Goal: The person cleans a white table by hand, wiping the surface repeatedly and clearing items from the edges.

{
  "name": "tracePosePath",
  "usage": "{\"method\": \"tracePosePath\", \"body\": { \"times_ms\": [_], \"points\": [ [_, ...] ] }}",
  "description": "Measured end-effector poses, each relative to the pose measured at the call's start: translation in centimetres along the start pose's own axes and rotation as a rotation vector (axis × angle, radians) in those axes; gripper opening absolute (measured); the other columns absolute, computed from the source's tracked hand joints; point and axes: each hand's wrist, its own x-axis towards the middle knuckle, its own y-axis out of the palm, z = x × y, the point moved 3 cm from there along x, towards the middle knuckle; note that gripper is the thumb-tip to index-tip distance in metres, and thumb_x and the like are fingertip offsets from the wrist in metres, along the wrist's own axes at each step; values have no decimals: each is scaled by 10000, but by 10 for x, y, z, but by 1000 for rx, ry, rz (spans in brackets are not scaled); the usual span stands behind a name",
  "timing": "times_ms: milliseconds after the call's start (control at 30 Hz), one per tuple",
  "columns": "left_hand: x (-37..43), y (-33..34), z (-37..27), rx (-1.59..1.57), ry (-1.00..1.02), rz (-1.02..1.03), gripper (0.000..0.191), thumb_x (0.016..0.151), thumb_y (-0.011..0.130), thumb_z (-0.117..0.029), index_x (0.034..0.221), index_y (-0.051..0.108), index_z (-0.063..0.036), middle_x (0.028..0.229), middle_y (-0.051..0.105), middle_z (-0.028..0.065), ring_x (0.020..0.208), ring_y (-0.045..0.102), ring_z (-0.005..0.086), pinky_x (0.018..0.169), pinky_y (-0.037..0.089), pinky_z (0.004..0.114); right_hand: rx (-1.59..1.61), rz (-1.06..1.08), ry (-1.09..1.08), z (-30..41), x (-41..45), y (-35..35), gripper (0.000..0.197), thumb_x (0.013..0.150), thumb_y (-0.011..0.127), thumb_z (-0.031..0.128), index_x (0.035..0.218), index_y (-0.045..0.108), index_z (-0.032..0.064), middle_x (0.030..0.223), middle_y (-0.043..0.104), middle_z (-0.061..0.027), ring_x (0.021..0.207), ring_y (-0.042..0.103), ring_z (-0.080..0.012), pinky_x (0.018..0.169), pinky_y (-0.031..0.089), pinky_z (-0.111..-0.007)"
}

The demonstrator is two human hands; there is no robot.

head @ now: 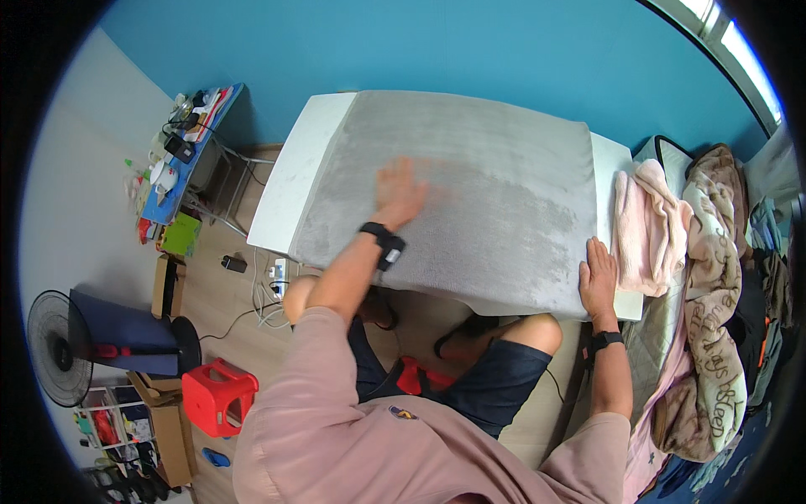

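A grey plush cloth (466, 189) is spread over a white table (315, 145) and hangs slightly over its near edge. My left hand (400, 192) is over the left middle of the cloth, palm down, blurred by motion, with its fingers apart and nothing held. At the cloth's right edge, my right hand (597, 277) rests flat, fingers together and pointing away from me. The cloth's pile shows darker and lighter patches between the hands. A folded pale pink plush cloth (652, 227) lies just right of my right hand, at the table's right end.
A bed with a rolled patterned blanket (711, 302) adjoins the table's right side. To the left stand a cluttered blue folding table (182, 176), a power strip (279, 277) with cables, a fan (61, 349) and a red plastic stool (219, 397). A blue wall (434, 44) rises behind the table.
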Motion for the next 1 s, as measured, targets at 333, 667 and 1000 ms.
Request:
{"method": "tracePosePath", "body": {
  "times_ms": [333,667,1000],
  "points": [
    [-20,-30,179,89,-417,-37,706,1024,357,-430,1598,202,-49,1672,131,199,1533,73,442,1228,49,574,-18,26,-29,1,1,-1,540,969,493,172,1478,437,-3,1521,451,-198,1435,377,-355,1190,255,-470],
    [15,-48,20,-94,-16,-86,795,1015,408,-523,1568,237,22,1640,179,266,1520,113,469,1215,103,590,83,82,-65,-2,78,-4,559,1003,495,246,1482,406,-29,1574,355,-229,1447,331,-411,1184,268,-508],
    [35,26,-282,-259,385,43,794,989,445,-458,1563,228,46,1663,145,214,1529,90,430,1228,55,556,87,73,-14,-34,110,41,577,1019,490,261,1507,370,-24,1568,359,-246,1478,292,-409,1201,228,-525]
  ]
}}
